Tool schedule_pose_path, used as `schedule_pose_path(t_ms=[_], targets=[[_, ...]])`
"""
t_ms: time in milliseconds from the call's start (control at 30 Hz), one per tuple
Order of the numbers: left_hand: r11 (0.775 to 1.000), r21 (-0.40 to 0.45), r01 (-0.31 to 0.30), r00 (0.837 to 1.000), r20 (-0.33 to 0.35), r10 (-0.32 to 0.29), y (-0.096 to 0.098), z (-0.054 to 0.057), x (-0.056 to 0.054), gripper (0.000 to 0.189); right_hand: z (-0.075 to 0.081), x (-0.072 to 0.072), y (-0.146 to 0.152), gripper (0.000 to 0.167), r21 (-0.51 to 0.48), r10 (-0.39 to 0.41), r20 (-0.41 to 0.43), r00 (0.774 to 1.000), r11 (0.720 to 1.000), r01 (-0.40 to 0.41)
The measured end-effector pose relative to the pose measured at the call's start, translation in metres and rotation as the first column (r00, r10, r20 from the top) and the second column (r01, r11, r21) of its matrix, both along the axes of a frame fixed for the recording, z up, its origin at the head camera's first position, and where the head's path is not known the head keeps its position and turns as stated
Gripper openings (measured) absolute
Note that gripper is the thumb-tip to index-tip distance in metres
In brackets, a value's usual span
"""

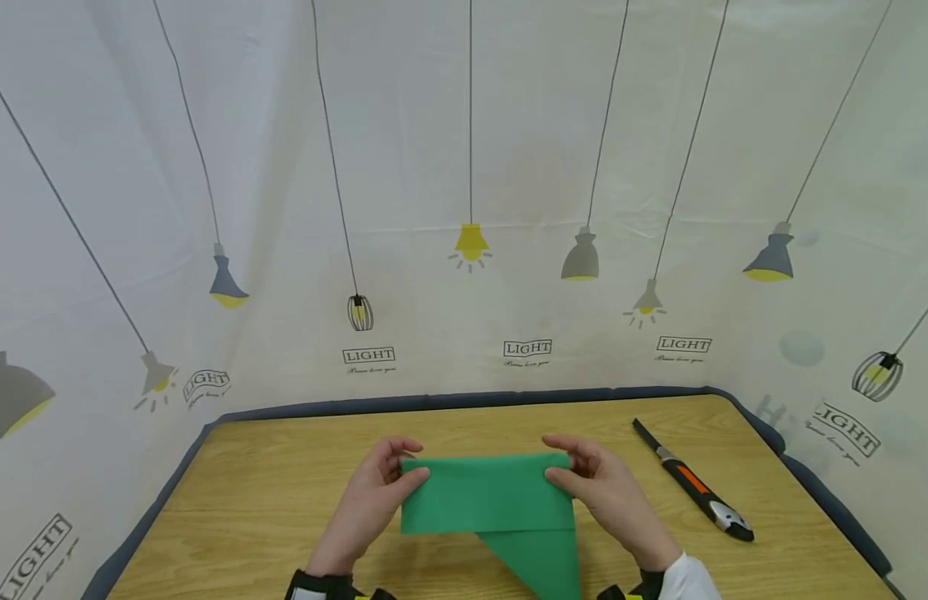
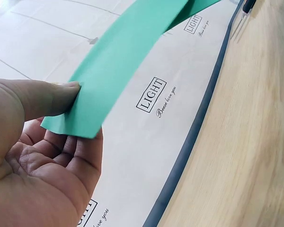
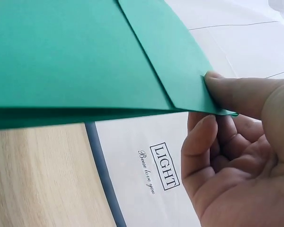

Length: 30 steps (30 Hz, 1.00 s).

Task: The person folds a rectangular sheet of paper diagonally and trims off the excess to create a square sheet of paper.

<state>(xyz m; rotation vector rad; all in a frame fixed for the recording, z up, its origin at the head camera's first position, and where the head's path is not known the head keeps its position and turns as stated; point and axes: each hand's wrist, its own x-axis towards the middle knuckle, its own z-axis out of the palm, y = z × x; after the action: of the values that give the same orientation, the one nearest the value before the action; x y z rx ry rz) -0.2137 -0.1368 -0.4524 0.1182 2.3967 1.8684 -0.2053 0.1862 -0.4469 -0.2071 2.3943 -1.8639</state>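
A folded sheet of green paper point(image 1: 488, 493) is held up in front of me, with a straight band across its top and a slanted flap hanging below at the right. My left hand point(image 1: 377, 500) pinches its upper left corner, thumb in front and fingers behind. At the upper right corner my right hand point(image 1: 602, 492) pinches it the same way. The left wrist view shows the band of green paper point(image 2: 118, 56) running out from under the thumb. In the right wrist view the green paper point(image 3: 75, 52) shows a crease and layers parted along one edge.
A utility knife point(image 1: 692, 483) with a black and orange handle lies on the wooden table point(image 1: 269, 475) to the right of my right hand. A dark blue edging point(image 1: 426, 402) borders the table, and a white curtain point(image 1: 404, 167) printed with lamps hangs behind it.
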Motion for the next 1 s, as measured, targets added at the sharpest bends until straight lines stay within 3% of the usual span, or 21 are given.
schedule_pose_path(t_ms=[433, 667, 1000], targets=[[0.999, 0.002, 0.052, 0.999, -0.013, -0.052, 0.0002, 0.0041, 0.0034, 0.036, 0.004, 0.0001, -0.0013, 0.045, 0.089, -0.052, 0.112, 0.992, 0.995, 0.042], [0.998, 0.016, 0.054, 0.998, -0.025, -0.054, 0.0002, 0.0057, 0.0052, 0.034, 0.0024, -0.0016, -0.0017, 0.042, 0.085, -0.05, 0.113, 0.992, 0.996, 0.04], [0.996, -0.05, 0.079, 0.996, -0.04, -0.081, 0.0, 0.0049, 0.005, 0.033, 0.0013, -0.0019, 0.0006, 0.046, 0.032, -0.004, 0.136, 0.991, 0.999, -0.001]])
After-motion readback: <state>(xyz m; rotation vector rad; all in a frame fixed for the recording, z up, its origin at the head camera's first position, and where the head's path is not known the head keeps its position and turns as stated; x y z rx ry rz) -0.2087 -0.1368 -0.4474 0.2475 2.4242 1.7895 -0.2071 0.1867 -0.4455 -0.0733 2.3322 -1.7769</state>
